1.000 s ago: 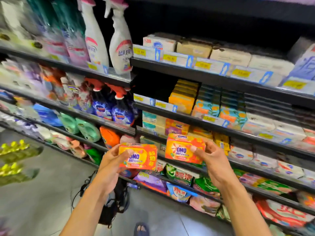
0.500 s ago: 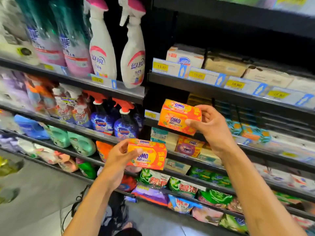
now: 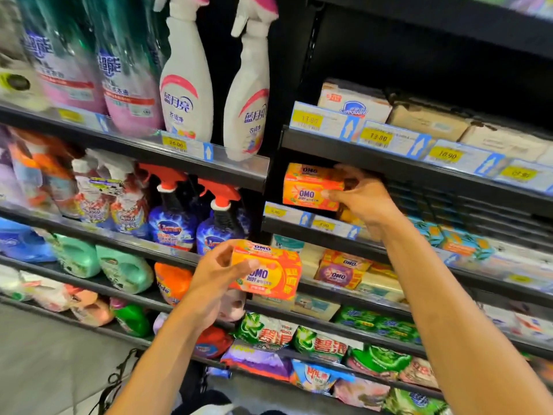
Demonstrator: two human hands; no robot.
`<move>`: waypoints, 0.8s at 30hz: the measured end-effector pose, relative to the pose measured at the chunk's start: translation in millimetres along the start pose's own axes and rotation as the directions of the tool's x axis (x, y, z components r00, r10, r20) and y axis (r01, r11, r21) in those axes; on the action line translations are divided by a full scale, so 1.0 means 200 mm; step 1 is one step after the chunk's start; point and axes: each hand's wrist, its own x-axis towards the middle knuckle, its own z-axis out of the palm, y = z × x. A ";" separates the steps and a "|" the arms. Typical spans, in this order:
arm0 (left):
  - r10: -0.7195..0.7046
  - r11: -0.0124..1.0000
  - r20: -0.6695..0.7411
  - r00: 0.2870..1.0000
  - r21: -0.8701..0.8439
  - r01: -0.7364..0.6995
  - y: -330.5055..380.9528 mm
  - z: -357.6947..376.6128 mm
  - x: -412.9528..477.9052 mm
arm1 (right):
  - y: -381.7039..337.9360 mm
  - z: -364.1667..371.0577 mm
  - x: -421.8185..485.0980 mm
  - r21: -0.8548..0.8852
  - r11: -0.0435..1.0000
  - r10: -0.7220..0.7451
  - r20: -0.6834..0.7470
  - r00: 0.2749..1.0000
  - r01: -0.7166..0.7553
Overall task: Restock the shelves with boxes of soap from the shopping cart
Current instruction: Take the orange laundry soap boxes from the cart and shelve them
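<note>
Black metal shelving (image 3: 359,158) fills the view: flat rims, two bays side by side, packed with stock.

Left bay, upper shelf: two white plastic spray bottles (image 3: 187,85), pink trigger heads, smooth rounded bodies, upright and next to each other.

Right hand (image 3: 368,199) is raised into the right bay and grips the upper soap box (image 3: 308,190) at its right end, thumb on the front face, fingers curled over the top. The box is in the gap between two shelves, at the bay's left end, just above the tagged rim. Resting on the shelf or not: cannot tell.

Left hand (image 3: 215,274) is lower, in front of the shelves, and clasps the lower soap box (image 3: 269,274) by its left end, thumb across the front.

Both boxes are rectangular, with a glossy orange-yellow wrap and "OMO" print.

Price tags (image 3: 378,136) are shiny blue cards with yellow labels, clipped along the rims.
</note>
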 end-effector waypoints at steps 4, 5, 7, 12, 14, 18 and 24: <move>0.006 1.000 0.003 1.000 0.001 -0.006 0.00 -0.03 0.03 | -0.03 0.03 0.10 -0.167 0.984 0.072 0.056 0.996 -0.062; 0.009 1.000 0.009 1.000 0.007 -0.009 -0.01 -0.04 0.04 | -0.03 0.04 0.13 -0.169 0.984 0.069 0.089 0.994 -0.053; 0.017 1.000 0.010 1.000 0.005 -0.017 -0.01 -0.05 0.06 | -0.04 0.04 0.19 -0.213 0.977 0.054 0.141 0.989 -0.023; 0.046 0.999 0.028 0.999 0.010 -0.046 -0.02 -0.07 0.11 | -0.05 0.04 0.32 -0.301 0.952 0.010 0.203 0.979 0.053; 0.060 0.998 0.038 0.997 0.008 -0.060 -0.03 -0.07 0.14 | -0.06 0.03 0.36 -0.331 0.940 0.002 0.245 0.969 0.082; 0.089 0.996 0.072 0.993 0.016 -0.090 -0.04 -0.07 0.17 | -0.04 0.02 0.46 -0.379 0.920 0.011 0.272 0.962 0.096; 0.145 0.989 0.069 0.987 -0.001 -0.146 -0.07 -0.07 0.21 | 0.05 0.04 0.60 -0.475 0.875 0.044 0.271 0.961 0.094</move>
